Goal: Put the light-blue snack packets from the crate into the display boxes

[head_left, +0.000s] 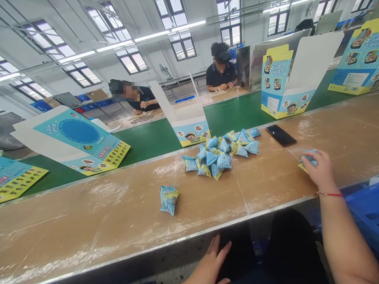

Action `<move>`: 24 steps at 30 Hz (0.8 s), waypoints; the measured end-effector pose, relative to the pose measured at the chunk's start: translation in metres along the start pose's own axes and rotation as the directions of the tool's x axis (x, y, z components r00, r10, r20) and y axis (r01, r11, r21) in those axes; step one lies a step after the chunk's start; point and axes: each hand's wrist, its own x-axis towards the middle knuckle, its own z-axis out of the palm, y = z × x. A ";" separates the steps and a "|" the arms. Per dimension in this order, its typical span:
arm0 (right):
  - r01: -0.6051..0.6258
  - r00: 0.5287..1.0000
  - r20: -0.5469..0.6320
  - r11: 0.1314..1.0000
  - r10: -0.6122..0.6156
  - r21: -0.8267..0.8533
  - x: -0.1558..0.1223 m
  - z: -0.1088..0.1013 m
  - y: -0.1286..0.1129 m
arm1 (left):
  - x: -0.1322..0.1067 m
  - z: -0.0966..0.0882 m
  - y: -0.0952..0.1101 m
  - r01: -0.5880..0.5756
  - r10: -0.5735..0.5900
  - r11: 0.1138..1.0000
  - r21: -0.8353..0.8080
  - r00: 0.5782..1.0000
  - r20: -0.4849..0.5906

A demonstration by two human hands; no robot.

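At the right, my right hand (321,167) has its fingers closed around a small blue and yellow packet (309,157) above the brown tabletop. A red cord circles that wrist. My left hand (211,260) hangs low, below the table's front edge, its fingers spread and nothing in it. A pile of similar blue and yellow packets (211,157) lies near the middle of the table. One lone packet (169,200) rests apart from them, nearer the front edge. Beyond the right end of the pile lies a black phone (280,135).
A green conveyor belt (233,112) runs behind the brown tabletop (124,213). Open printed cartons stand along it, among them a small box (192,128) and a tall box (284,86). Two people sit across the belt. A blue crate (363,209) is at my right.
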 end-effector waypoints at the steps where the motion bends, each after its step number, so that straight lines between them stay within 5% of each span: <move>1: -0.007 1.000 0.007 1.000 0.007 -0.005 0.000 0.000 -0.001 | -0.005 -0.026 0.009 -0.060 0.059 0.998 0.005 0.997 0.044; 3: -0.024 1.000 0.015 1.000 0.025 -0.015 0.000 -0.001 -0.004 | -0.012 -0.083 0.034 -0.146 0.149 0.989 -0.025 0.974 0.170; 5: -0.029 0.999 0.016 1.000 0.029 -0.008 0.000 -0.001 -0.006 | -0.010 -0.142 0.063 -0.138 0.178 0.983 -0.122 0.886 0.429; 6: -0.028 0.999 0.016 1.000 0.028 0.000 0.000 -0.001 -0.007 | -0.005 -0.170 0.075 -0.105 0.172 0.981 -0.164 0.861 0.479; 7: -0.028 1.000 0.012 1.000 0.028 0.008 0.000 -0.001 -0.007 | 0.004 -0.197 0.083 -0.073 0.146 0.982 -0.175 0.881 0.451; 9: -0.039 0.999 0.005 0.999 0.039 0.018 0.000 0.000 -0.008 | 0.032 -0.245 0.088 -0.062 0.085 0.994 -0.093 0.959 0.271; 11: -0.053 0.999 0.006 0.999 0.053 0.013 0.000 -0.001 -0.009 | 0.069 -0.286 0.076 -0.077 0.080 0.994 0.082 0.996 -0.031; 12: -0.049 0.999 0.011 0.999 0.049 0.009 0.000 -0.001 -0.009 | 0.088 -0.305 0.067 -0.013 0.059 0.982 0.189 0.969 -0.239; 14: -0.026 0.999 0.026 1.000 0.026 0.005 -0.001 -0.001 -0.010 | 0.123 -0.338 0.049 0.265 -0.046 0.920 0.290 0.806 -0.591; 15: -0.017 0.999 0.027 1.000 0.017 0.004 -0.001 -0.002 -0.010 | 0.138 -0.353 0.041 0.338 -0.071 0.898 0.281 0.742 -0.666; 18: -0.012 1.000 0.015 1.000 0.012 0.005 -0.002 -0.001 -0.010 | 0.169 -0.386 0.025 0.459 -0.147 0.855 0.240 0.659 -0.738; 24: 0.010 1.000 -0.024 0.999 -0.009 0.037 -0.002 0.003 -0.007 | 0.189 -0.415 0.016 0.522 -0.217 0.818 0.241 0.668 -0.712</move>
